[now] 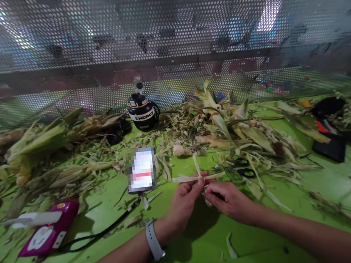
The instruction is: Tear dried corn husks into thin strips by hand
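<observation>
Pale corn husk strips [197, 164] meet in a cross shape between my hands, with ends reaching up, left and right. My left hand [186, 199] pinches the strips near the crossing, thumb on top. Close beside it, my right hand [228, 201] has its fingers bent together at the lower part of the same strips; the fingertips are partly hidden. Just beyond my right hand lie black-handled scissors [245, 170], their blades partly under husk pieces. A rolled piece of husk [182, 150] rests past my left hand.
Heaps of husks lie at the left [38, 141] and centre right [224, 122]. A black jug [142, 112] stands at the back before a perforated metal screen [165, 32]. A phone [141, 170], a purple power bank [52, 228] with a cable and a black phone [329, 147] lie on the green table [188, 255].
</observation>
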Available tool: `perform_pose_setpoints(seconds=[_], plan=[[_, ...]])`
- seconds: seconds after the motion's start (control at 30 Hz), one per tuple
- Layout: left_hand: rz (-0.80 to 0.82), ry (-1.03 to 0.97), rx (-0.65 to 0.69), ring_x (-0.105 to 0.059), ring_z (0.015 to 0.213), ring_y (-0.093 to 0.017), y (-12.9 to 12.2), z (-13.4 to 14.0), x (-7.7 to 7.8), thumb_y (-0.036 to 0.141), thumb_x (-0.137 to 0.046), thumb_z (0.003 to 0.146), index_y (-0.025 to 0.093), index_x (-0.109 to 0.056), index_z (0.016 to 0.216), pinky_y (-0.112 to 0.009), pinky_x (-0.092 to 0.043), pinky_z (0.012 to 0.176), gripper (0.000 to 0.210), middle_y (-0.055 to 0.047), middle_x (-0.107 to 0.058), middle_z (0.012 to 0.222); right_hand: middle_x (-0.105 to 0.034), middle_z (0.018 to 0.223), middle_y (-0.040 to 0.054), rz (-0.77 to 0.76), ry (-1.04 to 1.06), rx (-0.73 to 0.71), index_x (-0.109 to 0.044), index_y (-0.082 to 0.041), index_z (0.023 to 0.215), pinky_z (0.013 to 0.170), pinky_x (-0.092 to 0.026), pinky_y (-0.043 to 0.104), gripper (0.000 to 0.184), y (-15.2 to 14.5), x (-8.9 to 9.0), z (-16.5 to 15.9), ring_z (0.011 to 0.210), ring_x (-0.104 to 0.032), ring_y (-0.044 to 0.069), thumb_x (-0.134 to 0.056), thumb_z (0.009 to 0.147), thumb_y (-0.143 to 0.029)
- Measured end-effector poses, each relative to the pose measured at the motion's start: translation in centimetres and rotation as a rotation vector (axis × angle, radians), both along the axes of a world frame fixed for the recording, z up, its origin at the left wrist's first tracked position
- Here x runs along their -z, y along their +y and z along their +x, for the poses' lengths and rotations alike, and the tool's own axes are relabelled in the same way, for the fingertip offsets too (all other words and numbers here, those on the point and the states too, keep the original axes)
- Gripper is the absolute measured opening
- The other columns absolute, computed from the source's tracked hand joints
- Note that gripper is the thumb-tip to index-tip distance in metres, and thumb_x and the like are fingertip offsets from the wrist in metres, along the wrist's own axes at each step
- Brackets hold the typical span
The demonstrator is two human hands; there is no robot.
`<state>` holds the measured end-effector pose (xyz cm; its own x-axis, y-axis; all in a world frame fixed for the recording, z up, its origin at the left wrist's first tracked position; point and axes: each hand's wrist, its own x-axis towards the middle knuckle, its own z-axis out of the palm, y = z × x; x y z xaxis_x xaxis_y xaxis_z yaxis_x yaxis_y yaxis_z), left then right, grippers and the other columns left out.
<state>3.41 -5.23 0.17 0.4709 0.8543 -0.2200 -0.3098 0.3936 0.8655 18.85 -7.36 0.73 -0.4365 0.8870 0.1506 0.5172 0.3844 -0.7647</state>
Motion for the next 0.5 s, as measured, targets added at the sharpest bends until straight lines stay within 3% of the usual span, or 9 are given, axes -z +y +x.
perform_pose_setpoints(seconds=[0.17, 0.3, 0.4, 0.47, 0.5], plan=[[0.02, 0.066, -0.033, -0.06, 0.097, -0.02, 0.4, -0.3, -0.2, 0.04, -0.068, 0.072, 0.017, -0.065, 0.097, -0.035, -0.041, 0.094, 0.034, -0.006, -0.071, 0.095, -0.049, 0.059, -0.0023, -0.024, 0.01, -0.041, -0.047, -0.018, 0.065, 0.052, -0.036, 0.02, 0.026, 0.0, 0.6, -0.2, 0.054, -0.045, 0.01, -0.044, 0.089, -0.026], [0.017, 0.131, -0.043, -0.062, 0.093, -0.019, 0.9, -0.7, -0.9, 0.037, -0.067, 0.073, 0.015, -0.063, 0.096, -0.032, -0.044, 0.087, 0.032, -0.008, -0.07, 0.093, -0.051, 0.056, -0.0021, 0.112, -0.056, -0.036, -0.051, -0.017, 0.064, 0.049, -0.035, 0.021, 0.027, -0.2, 0.5, 0.0, 0.051, -0.046, 0.009, -0.045, 0.089, -0.026], [0.067, 0.216, 0.118, -0.061, 0.068, -0.016, 1.1, -1.1, -1.2, 0.036, -0.062, 0.077, 0.015, -0.061, 0.093, -0.029, -0.048, 0.065, 0.027, -0.004, -0.066, 0.075, -0.058, 0.063, 0.0016, 0.37, -0.115, 0.032, -0.059, -0.017, 0.071, 0.055, -0.041, 0.024, 0.02, -0.5, -0.6, 0.7, 0.057, -0.052, 0.012, -0.051, 0.086, -0.027], [0.169, 0.28, 0.317, -0.055, 0.057, -0.012, 0.7, -1.1, -0.9, 0.034, -0.06, 0.078, 0.014, -0.061, 0.085, -0.026, -0.044, 0.056, 0.021, -0.001, -0.061, 0.066, -0.064, 0.088, 0.0096, 0.545, -0.148, 0.109, -0.064, -0.016, 0.088, 0.074, -0.046, 0.033, 0.016, -0.4, -1.5, 1.1, 0.085, -0.058, 0.021, -0.054, 0.083, -0.028], [0.244, 0.314, 0.37, -0.052, 0.057, -0.012, 0.5, -1.1, -0.7, 0.032, -0.059, 0.078, 0.014, -0.061, 0.081, -0.025, -0.043, 0.056, 0.018, 0.0, -0.06, 0.067, -0.063, 0.104, 0.0133, 0.576, -0.178, 0.125, -0.063, -0.015, 0.1, 0.085, -0.044, 0.039, 0.024, -0.3, -1.8, 1.2, 0.101, -0.055, 0.025, -0.055, 0.083, -0.03]])
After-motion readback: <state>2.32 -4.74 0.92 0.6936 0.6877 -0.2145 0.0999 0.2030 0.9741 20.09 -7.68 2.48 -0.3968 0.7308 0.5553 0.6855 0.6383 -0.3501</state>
